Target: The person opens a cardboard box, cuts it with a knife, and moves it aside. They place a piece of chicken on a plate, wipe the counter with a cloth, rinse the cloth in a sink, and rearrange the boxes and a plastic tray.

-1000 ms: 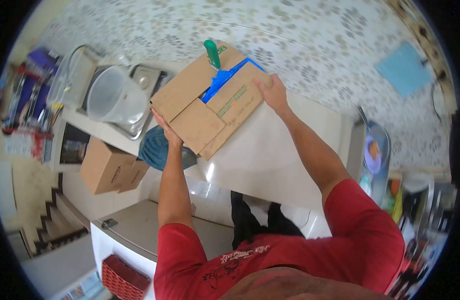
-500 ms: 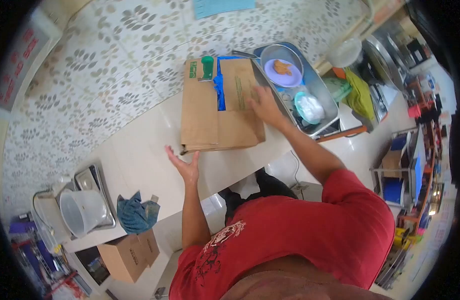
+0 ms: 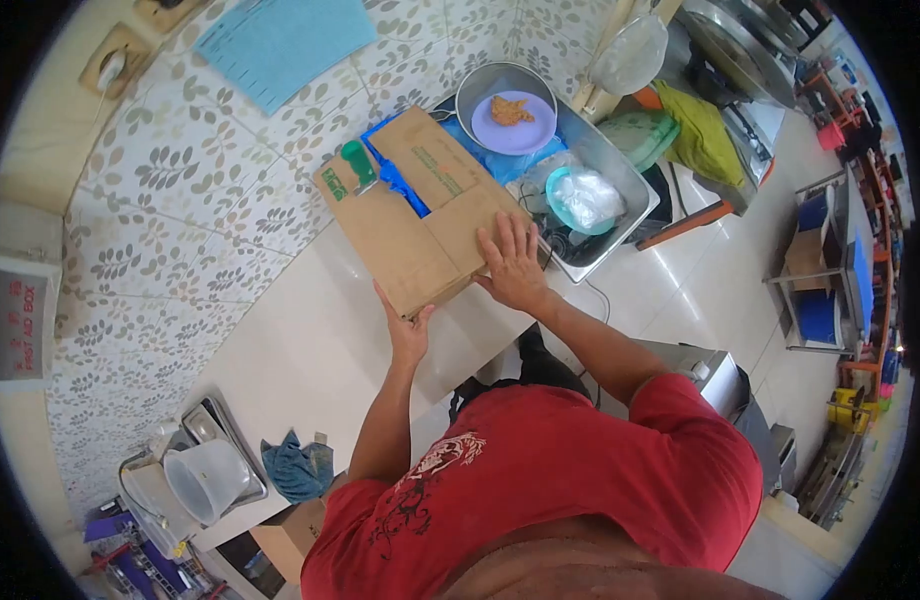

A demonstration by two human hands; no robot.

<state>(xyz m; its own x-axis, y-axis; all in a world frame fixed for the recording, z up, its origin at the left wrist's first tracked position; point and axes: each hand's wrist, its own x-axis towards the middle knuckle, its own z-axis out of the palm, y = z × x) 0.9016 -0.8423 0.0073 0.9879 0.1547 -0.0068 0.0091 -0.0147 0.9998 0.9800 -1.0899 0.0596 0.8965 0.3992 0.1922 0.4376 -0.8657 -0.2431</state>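
Observation:
A brown cardboard box lies on the pale counter, its flaps partly closed over blue plastic. A green handle sticks out at its far end. My left hand presses against the box's near corner. My right hand lies flat with fingers spread on the near flap.
A metal tub right of the box holds a purple plate with food and a teal bowl. At the counter's left end are a blue cloth, a white jug in a tray, and another carton below.
My view has swung to the right. The box now sits on the counter beside the metal tub. My left hand has come back onto its near corner and my right hand has slid to the near flap.

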